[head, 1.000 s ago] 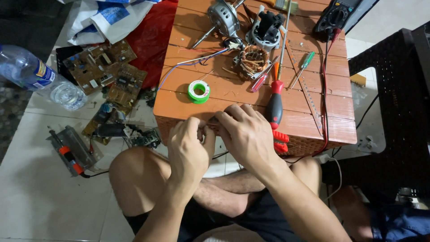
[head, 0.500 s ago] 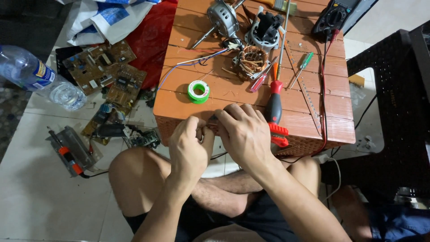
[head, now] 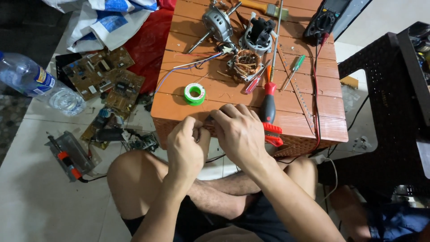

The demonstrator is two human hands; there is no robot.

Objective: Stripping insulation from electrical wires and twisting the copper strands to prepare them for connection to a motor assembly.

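Together at the near edge of a low orange slatted plastic table (head: 313,112), left hand (head: 186,148) and right hand (head: 239,134) pinched on something too small to identify, green solder spool (head: 194,93) just beyond the left hand, red-and-black-handled screwdriver (head: 268,112) touching the right hand's far side.

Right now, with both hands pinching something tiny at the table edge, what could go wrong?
The left hand and right hand work right at the rim of the small table, so a small part might drop to the floor. The red-handled tool beside the right hand overhangs the rim and could get knocked off. Loose wires nearby could snag.
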